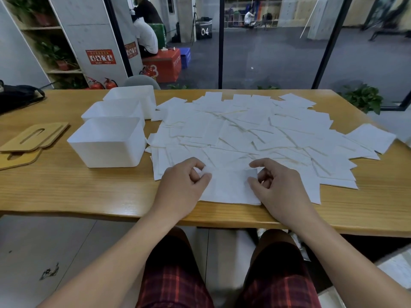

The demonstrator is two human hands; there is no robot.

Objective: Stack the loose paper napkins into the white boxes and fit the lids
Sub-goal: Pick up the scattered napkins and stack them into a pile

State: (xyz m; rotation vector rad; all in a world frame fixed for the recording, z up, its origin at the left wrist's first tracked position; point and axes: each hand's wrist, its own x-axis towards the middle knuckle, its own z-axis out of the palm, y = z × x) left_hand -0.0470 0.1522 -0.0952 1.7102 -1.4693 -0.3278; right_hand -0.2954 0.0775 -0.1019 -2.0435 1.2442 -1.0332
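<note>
Three white boxes point(106, 141), two wooden lids point(33, 136), and uncounted napkins point(255, 130) lay on a wooden table point(89, 192); left hand point(182, 185) and right hand point(278, 187) each pinched the nearest napkin point(229, 187).

- Only clear read from my seat: "04" in white digits on the black box point(204, 30) out on the floor past the glass.
- Red notice point(100, 56) on the grey pillar point(89, 30): white print, too small for me to read.
- Second red notice point(131, 50) on the pillar's side face: same, unreadable.
- Red crate point(163, 67) behind the pillar: white lettering down its right face, blurred; a white mark at its lower left corner, can't tell what.
- Napkins point(244, 130), white boxes point(106, 141), wooden lids point(33, 136) in front of me: no print I can see.
</note>
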